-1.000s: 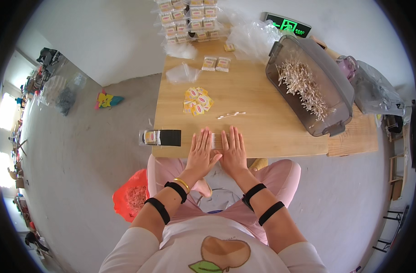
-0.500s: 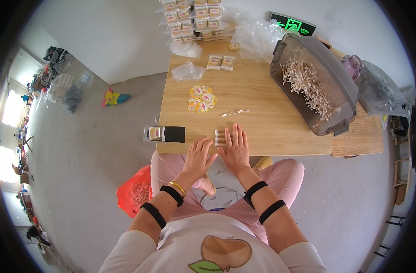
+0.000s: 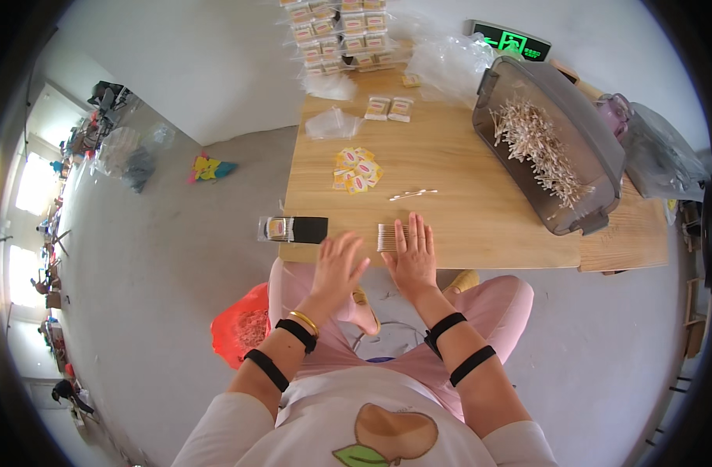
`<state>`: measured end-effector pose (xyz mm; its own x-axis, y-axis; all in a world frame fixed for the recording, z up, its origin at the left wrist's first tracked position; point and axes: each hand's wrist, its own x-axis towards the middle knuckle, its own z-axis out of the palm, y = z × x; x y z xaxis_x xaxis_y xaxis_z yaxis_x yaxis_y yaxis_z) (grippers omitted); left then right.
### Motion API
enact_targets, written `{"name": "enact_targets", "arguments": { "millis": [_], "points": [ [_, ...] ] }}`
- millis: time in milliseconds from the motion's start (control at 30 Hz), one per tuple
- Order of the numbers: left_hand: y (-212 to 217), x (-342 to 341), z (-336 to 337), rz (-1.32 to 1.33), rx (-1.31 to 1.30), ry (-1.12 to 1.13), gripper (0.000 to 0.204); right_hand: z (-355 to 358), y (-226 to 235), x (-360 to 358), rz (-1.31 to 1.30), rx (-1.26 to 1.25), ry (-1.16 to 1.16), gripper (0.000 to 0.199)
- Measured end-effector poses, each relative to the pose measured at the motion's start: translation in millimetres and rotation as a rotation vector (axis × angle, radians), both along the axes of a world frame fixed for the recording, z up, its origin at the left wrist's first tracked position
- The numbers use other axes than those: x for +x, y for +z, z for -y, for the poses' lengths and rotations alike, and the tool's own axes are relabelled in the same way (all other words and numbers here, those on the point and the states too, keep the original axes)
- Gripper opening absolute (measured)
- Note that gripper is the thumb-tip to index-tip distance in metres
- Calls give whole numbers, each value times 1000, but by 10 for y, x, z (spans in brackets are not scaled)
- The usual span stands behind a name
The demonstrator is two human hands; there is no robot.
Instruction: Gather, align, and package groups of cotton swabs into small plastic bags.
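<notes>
My right hand lies flat with fingers stretched over a row of cotton swabs side by side near the table's front edge; the hand hides part of the row. My left hand, slightly blurred, hovers at the edge with fingers apart and nothing in it. To its left lies a black holder with a clear bag of swabs and a yellow-white card at its left end. A few loose cotton swabs rest beyond my right hand. A pile of yellow-white cards lies farther back.
A grey translucent bin of cotton swabs stands tilted at the right. Clear bags, two filled packs and stacked packs occupy the table's back. A red bag sits on the floor at left.
My left hand has drawn slightly away from the swab row, its fingers lifting and spreading. My right hand stays on the row. The whole view has shifted slightly.
</notes>
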<state>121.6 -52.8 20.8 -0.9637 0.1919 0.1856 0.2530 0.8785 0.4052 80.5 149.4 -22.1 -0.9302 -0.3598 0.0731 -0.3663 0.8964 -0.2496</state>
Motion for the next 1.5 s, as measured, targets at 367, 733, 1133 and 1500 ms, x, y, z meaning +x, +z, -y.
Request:
{"name": "enact_targets", "arguments": {
  "millis": [367, 733, 1133, 1500],
  "points": [
    [-401, -187, 1962, 72, -65, 660, 54, 671, 107, -98, 155, 220, 28, 88],
    [-828, -646, 2024, 269, 755, 879, 59, 1865, 106, -156, 176, 169, 136, 88],
    [-1031, -654, 1982, 365, 1214, 843, 49, 1932, -51, -115, 39, 98, 94, 76],
    [-854, -629, 1946, 186, 1093, 821, 50, 2267, 159, -28, 193, -12, 106, 92]
  ]
}}
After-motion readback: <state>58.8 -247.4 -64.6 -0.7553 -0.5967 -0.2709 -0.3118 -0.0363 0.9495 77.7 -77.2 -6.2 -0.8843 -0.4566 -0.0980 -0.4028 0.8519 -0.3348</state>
